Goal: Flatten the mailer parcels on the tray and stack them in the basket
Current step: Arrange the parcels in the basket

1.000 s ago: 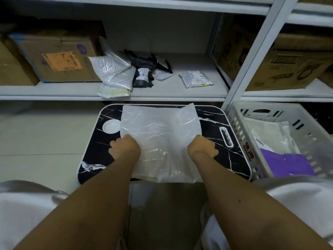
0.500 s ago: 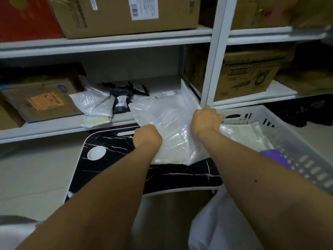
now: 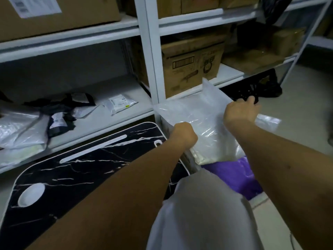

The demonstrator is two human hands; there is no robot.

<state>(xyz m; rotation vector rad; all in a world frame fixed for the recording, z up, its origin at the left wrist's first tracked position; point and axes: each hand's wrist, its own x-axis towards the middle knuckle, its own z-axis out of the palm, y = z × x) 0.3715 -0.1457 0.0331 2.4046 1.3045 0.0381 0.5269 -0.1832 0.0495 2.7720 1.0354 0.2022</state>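
A flat, clear white mailer parcel [image 3: 201, 123] hangs over the basket, held by both hands. My left hand [image 3: 184, 135] grips its near left edge and my right hand [image 3: 240, 111] grips its right edge. Under it lies a purple mailer [image 3: 239, 175] inside the white basket [image 3: 259, 201], whose walls are mostly hidden by the parcel and my knee. The black marble-pattern tray [image 3: 75, 179] sits to the left with nothing on it.
More mailers wait on the low shelf: a small white one [image 3: 119, 103], dark ones [image 3: 61, 114] and a silver-white one [image 3: 19, 129]. A white shelf upright [image 3: 151, 56] stands just behind the basket. Cardboard boxes [image 3: 191, 64] fill the shelves.
Both hands lifted the clear white parcel off the tray and carried it right, over the basket. The view swung right with them.
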